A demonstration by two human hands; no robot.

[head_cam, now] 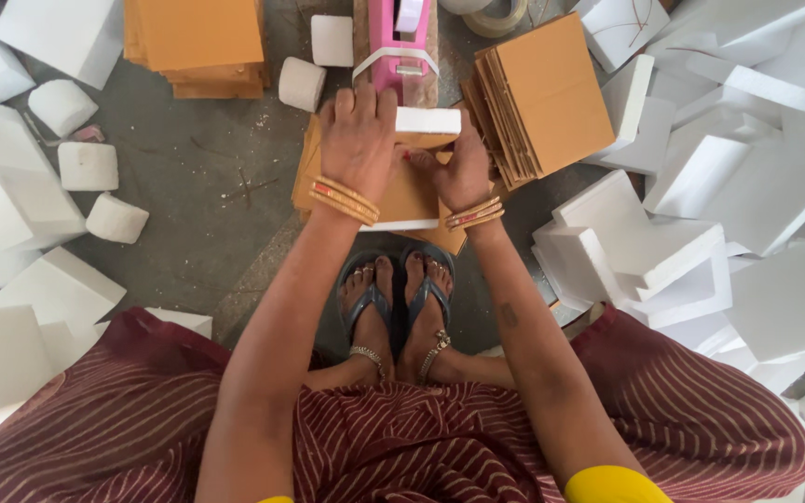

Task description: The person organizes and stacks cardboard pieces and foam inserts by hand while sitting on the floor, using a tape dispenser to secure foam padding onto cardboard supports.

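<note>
Bright, even daylight – soft shadows only, white foam nearly blown out – sharp focus, slight wide-angle stretch at edges
</note>
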